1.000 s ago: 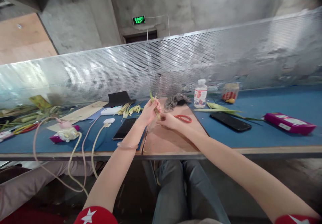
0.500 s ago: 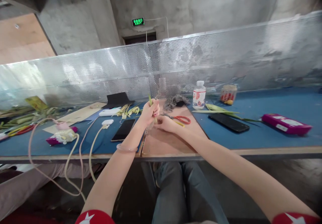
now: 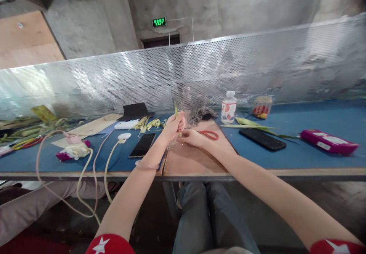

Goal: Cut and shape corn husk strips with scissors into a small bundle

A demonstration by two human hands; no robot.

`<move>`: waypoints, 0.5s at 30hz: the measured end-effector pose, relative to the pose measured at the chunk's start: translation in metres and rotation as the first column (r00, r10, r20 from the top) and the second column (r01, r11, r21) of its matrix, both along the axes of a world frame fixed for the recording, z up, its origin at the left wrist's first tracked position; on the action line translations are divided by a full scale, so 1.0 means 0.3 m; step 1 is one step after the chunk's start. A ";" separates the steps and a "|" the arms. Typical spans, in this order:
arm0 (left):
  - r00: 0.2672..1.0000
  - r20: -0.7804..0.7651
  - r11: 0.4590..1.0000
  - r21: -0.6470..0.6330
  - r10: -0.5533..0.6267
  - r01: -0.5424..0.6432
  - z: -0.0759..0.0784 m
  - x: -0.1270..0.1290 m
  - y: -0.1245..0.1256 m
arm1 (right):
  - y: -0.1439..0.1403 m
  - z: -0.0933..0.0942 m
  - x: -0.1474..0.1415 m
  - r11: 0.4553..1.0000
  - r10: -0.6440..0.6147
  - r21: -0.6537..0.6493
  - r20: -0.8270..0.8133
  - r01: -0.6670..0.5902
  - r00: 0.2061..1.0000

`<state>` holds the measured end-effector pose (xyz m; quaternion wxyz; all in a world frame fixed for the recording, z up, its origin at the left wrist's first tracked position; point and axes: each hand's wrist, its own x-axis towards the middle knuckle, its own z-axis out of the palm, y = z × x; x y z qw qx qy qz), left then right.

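Poking up from left hand (image 3: pixel 173 126) closed grip, green leaf strip (image 3: pixel 175 108); right hand (image 3: pixel 192 137) fingertips pinching its base.

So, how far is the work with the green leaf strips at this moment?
Looks done: a small heap of pale trimmed pieces lies behind the phone. In hand: the left hand grips an upright leaf strip, and the right hand pinches its lower end. Probably left: long green leaves lie untouched near the bottle, and the red scissors rest unused.
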<state>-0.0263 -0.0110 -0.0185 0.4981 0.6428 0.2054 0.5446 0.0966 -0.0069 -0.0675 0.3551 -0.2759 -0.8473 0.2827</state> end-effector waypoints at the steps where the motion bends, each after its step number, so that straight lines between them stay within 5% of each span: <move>1: 1.000 -0.002 1.000 0.003 -0.001 0.001 0.000 0.000 0.000 | 0.002 0.000 0.002 1.000 0.000 0.004 0.009 0.000 1.000; 15: 0.996 0.078 0.999 -0.002 -0.043 0.044 0.013 -0.021 -0.005 | -0.014 0.005 0.007 1.000 -0.012 -0.024 0.135 0.016 0.991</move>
